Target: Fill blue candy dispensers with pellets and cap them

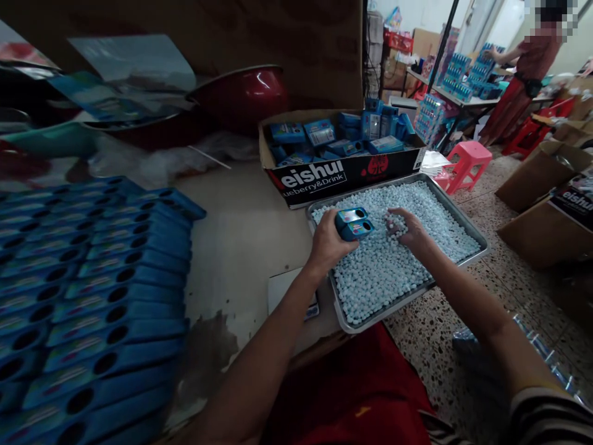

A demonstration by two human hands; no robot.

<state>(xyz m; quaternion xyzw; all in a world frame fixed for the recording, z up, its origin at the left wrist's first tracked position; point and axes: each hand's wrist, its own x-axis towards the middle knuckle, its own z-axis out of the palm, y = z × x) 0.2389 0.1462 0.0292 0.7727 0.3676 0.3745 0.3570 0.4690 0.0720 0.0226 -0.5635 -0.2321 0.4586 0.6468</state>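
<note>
My left hand (328, 242) is wrapped round two small blue boxes (354, 230), held side by side above a metal tray. Each box has a dark round hole in the face turned up. The tray (370, 327) is spread with small white balls (380, 278). Over the tray's middle, my right hand (411, 228) is curled round a scoop of these balls, with some showing between thumb and fingers. Behind the tray stands an open cardboard carton (347, 179), full of blue boxes (319, 133) lying in a jumble.
Rows of blue boxes with holes (115, 293) cover the table's left side. A red bowl (245, 93) sits at the back. A white box (283, 287) lies near my left forearm. Right are a pink stool (467, 162), cartons (546, 185) and a person (532, 68) at another table.
</note>
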